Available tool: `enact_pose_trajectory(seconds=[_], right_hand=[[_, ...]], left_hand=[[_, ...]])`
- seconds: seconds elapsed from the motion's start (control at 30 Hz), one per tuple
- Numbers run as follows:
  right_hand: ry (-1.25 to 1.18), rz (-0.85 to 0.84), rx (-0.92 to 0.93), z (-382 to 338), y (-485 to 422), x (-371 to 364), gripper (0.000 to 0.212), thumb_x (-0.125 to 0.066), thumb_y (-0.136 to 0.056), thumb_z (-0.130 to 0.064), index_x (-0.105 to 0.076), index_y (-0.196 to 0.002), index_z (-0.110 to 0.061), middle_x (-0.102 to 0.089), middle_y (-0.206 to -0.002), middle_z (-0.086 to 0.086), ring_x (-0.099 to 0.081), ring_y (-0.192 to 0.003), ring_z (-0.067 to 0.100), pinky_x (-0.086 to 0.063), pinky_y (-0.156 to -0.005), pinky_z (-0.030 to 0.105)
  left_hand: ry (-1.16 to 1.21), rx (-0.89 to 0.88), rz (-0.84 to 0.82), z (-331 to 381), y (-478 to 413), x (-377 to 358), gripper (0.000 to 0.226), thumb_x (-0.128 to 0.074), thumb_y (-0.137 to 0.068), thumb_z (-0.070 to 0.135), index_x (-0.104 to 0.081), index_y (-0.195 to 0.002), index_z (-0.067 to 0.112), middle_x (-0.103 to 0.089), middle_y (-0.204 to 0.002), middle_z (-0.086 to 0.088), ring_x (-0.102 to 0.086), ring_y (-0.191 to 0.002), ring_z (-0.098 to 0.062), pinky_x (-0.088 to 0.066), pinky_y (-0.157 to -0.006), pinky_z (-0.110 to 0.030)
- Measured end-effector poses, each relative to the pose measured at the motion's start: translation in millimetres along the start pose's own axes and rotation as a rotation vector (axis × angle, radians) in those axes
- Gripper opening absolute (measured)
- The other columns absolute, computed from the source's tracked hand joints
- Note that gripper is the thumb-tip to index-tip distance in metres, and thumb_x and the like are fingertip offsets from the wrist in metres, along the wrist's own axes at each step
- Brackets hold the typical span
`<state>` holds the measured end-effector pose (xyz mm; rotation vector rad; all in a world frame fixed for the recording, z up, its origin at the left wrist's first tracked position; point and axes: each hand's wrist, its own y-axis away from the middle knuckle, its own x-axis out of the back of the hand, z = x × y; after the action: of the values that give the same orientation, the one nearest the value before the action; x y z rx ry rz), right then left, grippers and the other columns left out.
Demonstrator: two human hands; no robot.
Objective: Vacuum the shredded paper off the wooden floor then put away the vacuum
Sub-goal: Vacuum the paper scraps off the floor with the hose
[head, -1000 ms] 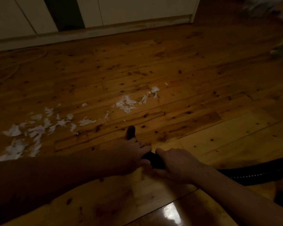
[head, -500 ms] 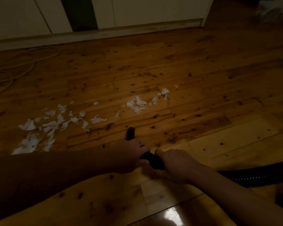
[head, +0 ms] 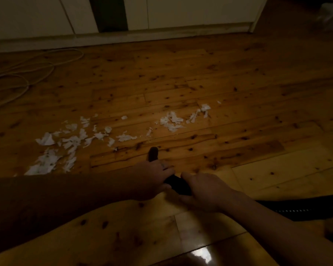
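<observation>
**A:** Where are the hands working?

**B:** Both are reaching forward, low over the wooden floor [head: 210,77]. The left hand [head: 152,179] is curling round the front of the black vacuum nozzle [head: 178,186]. The right hand [head: 206,191] is wrapping round it just behind, and the two hands are nearly touching.

**A:** Is the nozzle reaching the paper?

**B:** No. Its tip is poking out past the left knuckles and pointing at bare boards, short of the scraps. It is too dark to tell whether the tip is touching the floor.

**A:** So where is the paper lying?

**B:** The shredded paper [head: 73,141] is lying scattered in a band ahead of the hands. A thick patch is spreading to the left, beyond the left forearm. A smaller clump is sitting further right and farther off, in brighter light.

**A:** Is anything trailing from the nozzle?

**B:** A black ribbed hose [head: 300,208] is running behind the right forearm toward the right edge.

**A:** And around the edges?

**B:** A pale cord [head: 27,73] is looping across the boards at far left. White cabinet doors [head: 190,12] are standing along the far side, with a dark gap showing between them.
</observation>
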<state>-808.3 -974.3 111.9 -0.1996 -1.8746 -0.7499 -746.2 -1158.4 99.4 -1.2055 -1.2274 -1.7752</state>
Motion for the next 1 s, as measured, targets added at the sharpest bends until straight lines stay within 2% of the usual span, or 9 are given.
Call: enact_pose_trajectory(seconds=[0.07,0.13,0.27,0.4,0.57,0.63,0.8,1.0], right_hand=[[0.027,0.015,0.008,-4.3,-2.7,-1.0,0.044,-0.051,-0.093,-0.052,-0.045,-0.122,-0.02,-0.062,-0.114,0.005,-0.058,-0.1,0.023,-0.032,-0.07,0.029],[0.053,0.026,0.02,-12.0,-6.4,-3.0,0.043,-0.05,-0.093,-0.053,-0.045,-0.122,-0.021,-0.063,-0.115,0.004,-0.059,-0.101,0.023,-0.032,-0.07,0.03],[0.103,0.028,0.047,-23.8,-12.0,-5.0,0.046,-0.047,-0.094,-0.054,-0.043,-0.125,-0.019,-0.064,-0.114,0.005,-0.061,-0.099,0.024,-0.03,-0.069,0.029],[0.113,0.0,0.064,-36.0,-16.8,-5.6,0.047,-0.046,-0.095,-0.055,-0.044,-0.123,-0.019,-0.064,-0.112,0.006,-0.061,-0.096,0.024,-0.031,-0.068,0.03],[0.164,-0.028,0.065,-49.5,-20.4,-10.2,0.05,-0.045,-0.095,-0.056,-0.042,-0.125,-0.017,-0.064,-0.111,0.007,-0.062,-0.095,0.026,-0.031,-0.066,0.031],[0.177,-0.039,0.048,-53.3,-21.1,-11.1,0.05,-0.046,-0.095,-0.056,-0.041,-0.126,-0.017,-0.064,-0.113,0.008,-0.062,-0.097,0.027,-0.033,-0.067,0.031],[0.147,-0.067,-0.038,-57.1,-16.9,-7.3,0.05,-0.048,-0.095,-0.055,-0.038,-0.13,-0.02,-0.063,-0.116,0.005,-0.061,-0.095,0.024,-0.035,-0.066,0.029],[0.092,-0.119,-0.185,-59.2,-10.6,4.1,0.049,-0.052,-0.093,-0.055,-0.04,-0.126,-0.021,-0.062,-0.116,0.006,-0.061,-0.096,0.025,-0.038,-0.066,0.029]], left_hand=[[-0.071,-0.058,0.072,-6.5,4.0,-7.3,0.041,-0.041,-0.099,0.045,-0.039,-0.134,0.022,-0.047,-0.133,-0.004,-0.048,-0.118,-0.021,-0.043,-0.083,-0.033],[-0.118,-0.091,0.103,-13.5,9.6,-14.4,0.039,-0.045,-0.099,0.043,-0.039,-0.131,0.022,-0.051,-0.126,-0.006,-0.051,-0.112,-0.023,-0.041,-0.076,-0.033],[-0.14,-0.071,0.087,-18.3,18.1,-15.1,0.037,-0.044,-0.1,0.036,-0.037,-0.133,0.02,-0.049,-0.128,-0.009,-0.048,-0.114,-0.026,-0.041,-0.085,-0.039],[-0.072,-0.022,0.198,-21.0,37.0,-25.4,0.032,-0.043,-0.101,0.037,-0.041,-0.13,0.023,-0.053,-0.124,-0.005,-0.049,-0.11,-0.023,-0.038,-0.079,-0.033],[-0.06,-0.011,0.235,-27.5,51.5,-39.4,0.037,-0.047,-0.098,0.04,-0.042,-0.131,0.024,-0.055,-0.121,-0.003,-0.051,-0.11,-0.024,-0.045,-0.084,-0.038],[-0.058,-0.022,0.228,-30.3,51.6,-38.6,0.036,-0.042,-0.101,0.039,-0.037,-0.134,0.024,-0.051,-0.126,-0.003,-0.046,-0.113,-0.023,-0.041,-0.087,-0.037],[-0.026,-0.042,0.221,-31.3,45.7,-34.5,0.032,-0.046,-0.1,0.032,-0.037,-0.131,0.025,-0.049,-0.129,-0.004,-0.046,-0.115,-0.022,-0.041,-0.084,-0.037],[0.06,-0.079,0.173,-30.7,35.7,-17.4,0.037,-0.046,-0.1,0.03,-0.038,-0.135,0.023,-0.042,-0.139,-0.007,-0.039,-0.127,-0.023,-0.048,-0.09,-0.04]])
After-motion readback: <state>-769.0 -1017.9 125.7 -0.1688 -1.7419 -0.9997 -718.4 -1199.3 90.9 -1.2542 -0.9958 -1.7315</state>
